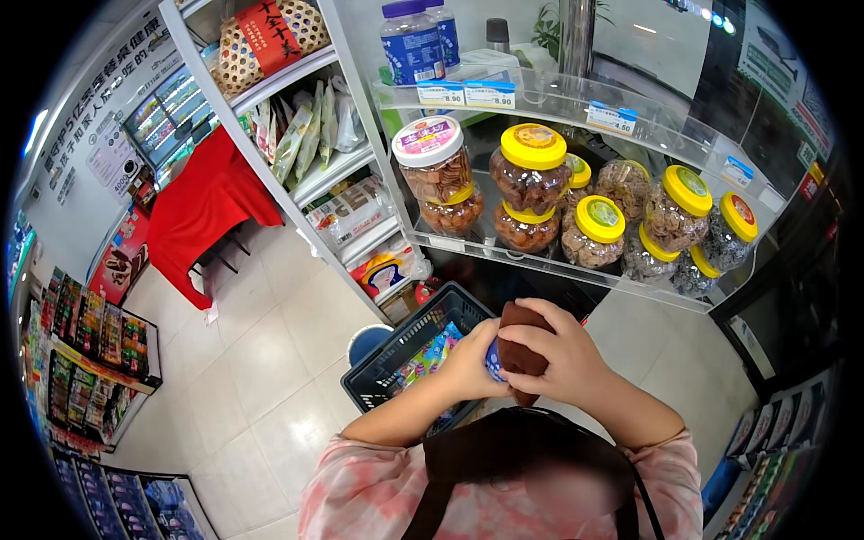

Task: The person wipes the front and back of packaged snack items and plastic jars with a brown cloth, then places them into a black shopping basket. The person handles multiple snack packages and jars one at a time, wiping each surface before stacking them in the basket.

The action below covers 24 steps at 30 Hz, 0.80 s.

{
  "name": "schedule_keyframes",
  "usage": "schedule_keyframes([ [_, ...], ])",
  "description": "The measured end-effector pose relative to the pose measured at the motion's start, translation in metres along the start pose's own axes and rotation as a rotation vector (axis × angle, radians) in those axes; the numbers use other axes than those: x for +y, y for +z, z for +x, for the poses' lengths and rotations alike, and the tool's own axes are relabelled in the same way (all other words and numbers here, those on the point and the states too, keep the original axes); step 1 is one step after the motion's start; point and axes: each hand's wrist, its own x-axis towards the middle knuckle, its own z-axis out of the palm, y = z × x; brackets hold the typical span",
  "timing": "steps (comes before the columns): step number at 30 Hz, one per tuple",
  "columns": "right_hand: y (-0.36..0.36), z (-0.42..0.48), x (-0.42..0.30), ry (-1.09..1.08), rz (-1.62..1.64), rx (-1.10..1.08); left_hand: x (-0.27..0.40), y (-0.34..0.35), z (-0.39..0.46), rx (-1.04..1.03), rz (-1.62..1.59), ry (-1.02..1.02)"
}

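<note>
My left hand (471, 363) grips a blue-labelled item (493, 360), perhaps a jar; most of it is hidden by my fingers and a brown cloth. Against that item, my right hand (565, 352) holds the folded brown cloth (521, 344). Both hands are in front of my chest, close to a dark plastic shopping basket (370, 368). Inside the basket lie colourful packets (432, 354), partly covered by my left forearm.
A clear acrylic display shelf (560, 266) holds several yellow-lidded snack jars (592, 223) and one white-lidded jar (428, 152). Purple-lidded jars (413, 44) stand above. A white shelving unit (270, 145), a red-draped table (202, 202) and a blue bucket (368, 341) are to the left.
</note>
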Motion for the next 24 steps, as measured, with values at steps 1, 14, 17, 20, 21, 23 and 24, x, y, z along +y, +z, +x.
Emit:
schedule_keyframes([
  [1, -0.002, 0.002, 0.001, 0.039, 0.047, -0.017, 0.01, -0.002, -0.001, 0.014, 0.069, 0.015],
  [14, 0.043, -0.022, 0.015, 0.044, 0.172, 0.357, 0.006, -0.001, 0.005, 0.291, 0.148, 0.052],
  [17, 0.025, -0.01, 0.012, -0.029, 0.088, 0.265, 0.012, -0.007, 0.005, 0.277, 0.211, 0.118],
  [20, 0.013, 0.002, 0.006, 0.019, -0.017, 0.164, 0.005, -0.013, 0.009, 0.262, 0.437, 0.258],
  [21, 0.011, 0.004, 0.006, 0.031, -0.075, 0.114, 0.004, -0.014, 0.01, 0.247, 0.517, 0.295],
  [23, 0.009, 0.007, 0.004, 0.059, -0.093, 0.065, 0.004, -0.014, 0.011, 0.236, 0.548, 0.29],
  [24, 0.008, 0.009, 0.003, 0.07, -0.103, 0.042, 0.006, -0.014, 0.011, 0.232, 0.565, 0.29],
])
